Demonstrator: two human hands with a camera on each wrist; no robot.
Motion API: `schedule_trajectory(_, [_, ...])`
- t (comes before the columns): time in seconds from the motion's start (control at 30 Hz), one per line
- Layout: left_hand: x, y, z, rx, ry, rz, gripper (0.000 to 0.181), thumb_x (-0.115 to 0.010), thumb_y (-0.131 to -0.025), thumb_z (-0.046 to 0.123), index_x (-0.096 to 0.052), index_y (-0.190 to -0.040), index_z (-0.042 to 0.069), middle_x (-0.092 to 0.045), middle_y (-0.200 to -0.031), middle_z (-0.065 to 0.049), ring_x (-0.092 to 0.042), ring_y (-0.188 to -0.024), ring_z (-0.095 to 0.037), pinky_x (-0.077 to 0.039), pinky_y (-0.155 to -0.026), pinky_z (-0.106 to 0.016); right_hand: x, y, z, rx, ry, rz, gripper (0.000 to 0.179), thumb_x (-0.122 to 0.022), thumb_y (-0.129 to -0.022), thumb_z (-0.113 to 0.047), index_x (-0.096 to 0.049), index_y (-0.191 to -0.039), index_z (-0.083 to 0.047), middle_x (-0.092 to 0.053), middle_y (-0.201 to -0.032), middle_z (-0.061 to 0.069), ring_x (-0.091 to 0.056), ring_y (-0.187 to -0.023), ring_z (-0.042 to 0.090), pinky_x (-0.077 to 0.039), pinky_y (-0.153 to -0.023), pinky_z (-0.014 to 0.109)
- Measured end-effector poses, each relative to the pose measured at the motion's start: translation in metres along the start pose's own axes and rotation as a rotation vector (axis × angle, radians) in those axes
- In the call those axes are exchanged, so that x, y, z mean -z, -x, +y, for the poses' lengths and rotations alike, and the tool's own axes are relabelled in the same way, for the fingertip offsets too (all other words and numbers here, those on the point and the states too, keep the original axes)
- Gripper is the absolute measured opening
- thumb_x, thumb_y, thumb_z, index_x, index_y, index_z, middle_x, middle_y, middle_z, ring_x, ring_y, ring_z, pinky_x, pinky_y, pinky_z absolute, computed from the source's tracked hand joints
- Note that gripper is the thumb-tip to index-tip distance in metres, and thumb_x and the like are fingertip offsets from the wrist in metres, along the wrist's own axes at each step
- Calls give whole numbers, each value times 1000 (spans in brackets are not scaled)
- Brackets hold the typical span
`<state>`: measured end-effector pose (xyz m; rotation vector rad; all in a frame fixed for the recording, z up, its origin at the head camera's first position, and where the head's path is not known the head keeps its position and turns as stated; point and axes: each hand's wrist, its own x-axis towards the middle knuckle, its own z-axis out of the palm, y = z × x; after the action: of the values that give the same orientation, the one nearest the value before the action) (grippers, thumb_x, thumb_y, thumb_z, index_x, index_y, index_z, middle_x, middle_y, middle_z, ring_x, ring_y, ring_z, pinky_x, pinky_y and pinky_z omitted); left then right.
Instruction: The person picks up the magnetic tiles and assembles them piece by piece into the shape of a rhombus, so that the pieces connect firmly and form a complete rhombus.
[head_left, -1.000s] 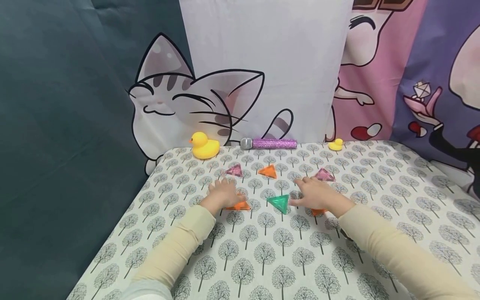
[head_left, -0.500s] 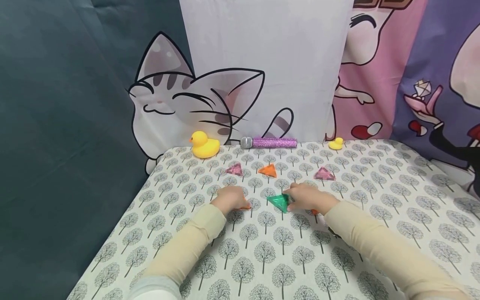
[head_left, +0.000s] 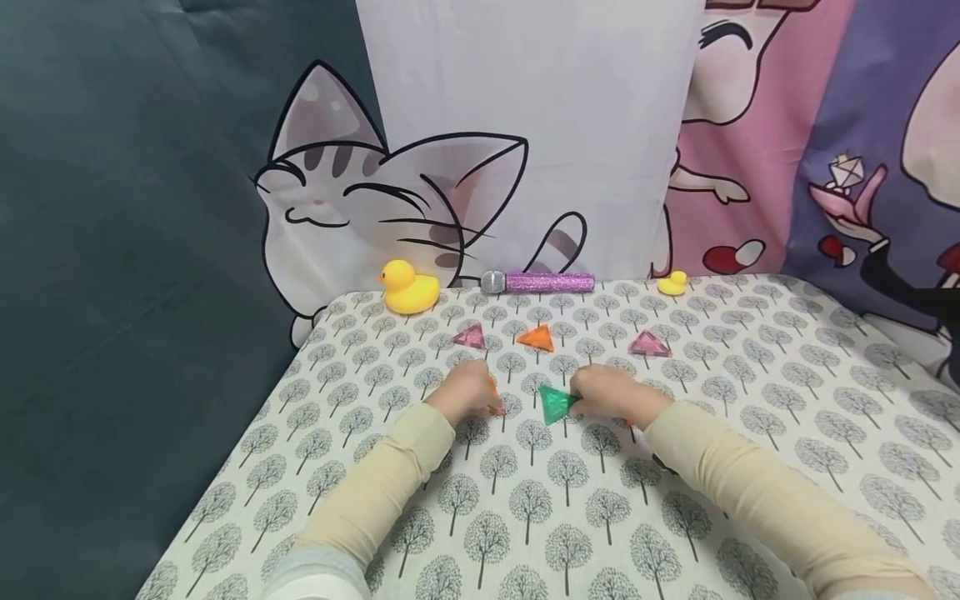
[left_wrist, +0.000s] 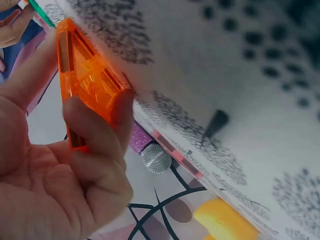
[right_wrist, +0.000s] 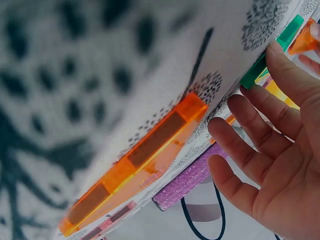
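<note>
Between its thumb and curled fingers, my left hand [head_left: 467, 390] pinches a see-through orange triangle magnetic tile [left_wrist: 95, 75]. The left wrist view has that tile tilted up, one edge near the cloth. To its right, my right hand [head_left: 609, 392] pinches a green triangle tile [head_left: 555, 404] at its right corner, thumb against index finger. The other right fingers are loosely bent and hold nothing. Another orange triangle tile [right_wrist: 135, 165] lies on the cloth by the right hand, mostly hidden under that wrist in the head view.
Farther back lie a pink triangle tile [head_left: 471, 336], an orange one [head_left: 537, 337] and a second pink one [head_left: 649, 343]. A large yellow duck [head_left: 410, 290], a purple toy microphone [head_left: 547, 283] and a small duck [head_left: 672, 283] line the back edge of the tree-print tablecloth [head_left: 495, 533].
Both hands have closed on their tiles. The left hand has tipped the orange tile up, and the green tile has turned slightly in the right hand's pinch.
</note>
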<state>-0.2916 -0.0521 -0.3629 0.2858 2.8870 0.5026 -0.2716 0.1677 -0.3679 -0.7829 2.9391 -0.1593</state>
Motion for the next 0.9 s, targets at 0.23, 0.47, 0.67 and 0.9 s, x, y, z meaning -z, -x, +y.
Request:
schedule_trajectory(0.23, [5, -5, 9, 27, 268, 3, 28, -60, -74, -1, -53, -102, 0, -54, -99, -12, -52, -75, -21, -46, -60, -28, 1, 1, -2, -5, -7, 8, 14, -70, -70, -27, -61, -72, -16, -55, -69, -8, -50, -64, 11, -44, -60, 32])
schedule_trajectory(0.47, [-1, -5, 30, -99, 158, 29, 15, -64, -77, 14, -51, -75, 6, -51, -73, -4, -49, -62, -15, -42, -51, -23, 0, 2, -1, -3, -5, 13, 15, -71, -70, -27, -62, -73, -15, -56, -69, -8, -51, -64, 11, -44, -62, 32])
schedule_trajectory(0.67, [-10, -8, 44, -97, 124, 50, 17, -63, -78, 16, -51, -74, 6, -51, -71, -3, -47, -60, -14, -41, -50, -23, -2, 0, -1, -6, 9, 11, 17, -71, -69, -29, -62, -73, -15, -54, -70, -8, -50, -64, 11, -44, -62, 31])
schedule_trajectory(0.9, [-15, -8, 52, -97, 121, 38, 12, -61, -79, 13, -55, -80, 3, -53, -76, -5, -51, -63, -14, -44, -51, -21, -2, 1, -1, -18, 2, 13, 17, -71, -68, -28, -62, -74, -14, -54, -70, -7, -48, -63, 10, -44, -61, 30])
